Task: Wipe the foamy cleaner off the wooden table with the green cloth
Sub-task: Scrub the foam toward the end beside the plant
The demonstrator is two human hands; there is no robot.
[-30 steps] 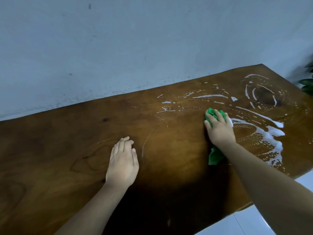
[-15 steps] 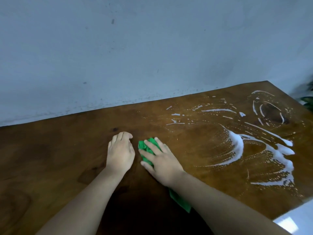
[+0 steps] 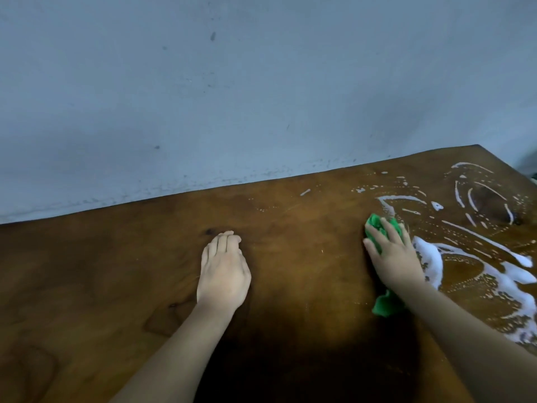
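Wooden bench (image 3: pixel 122 271), set against a pale wall (image 3: pixel 261 82). Person works barehanded.

Right hand (image 3: pixel 395 257): lies flat, palm down, with fingers spread over the green cloth (image 3: pixel 377 225), pressing it to the wood. The grip is a flat press, not a closed fist; the fingers do not wrap the cloth. One bunch of cloth shows beyond the fingertips at 12 o'clock, and a tail sticks out under the wrist at 6 o'clock.

Left hand (image 3: pixel 223 271): empty, fingers together, resting flat on bare wood well apart from the cloth, at its 9 o'clock. It looks like a brace.

Change: half a second ago the cloth was beside the left hand, mid-bench. It now sits at the near edge of the foam (image 3: pixel 430 257), touching it. A second ago it was at about this same spot. So this reads as a back-and-forth stroke, with the cloth returned for another pass.

Foam: a thick white band lies at the cloth's 3 o'clock, with thinner streaks and dotted trails toward 1 and 2 o'clock, up to the far corner. The wood from the cloth toward 9 o'clock looks clear, apart from a small fleck near the wall.

Judgement: roughly the left two thirds is done and the right end is still to clear. The next pass probably needs to reach farther toward 3 o'clock. The cloth may be loading up and could smear.
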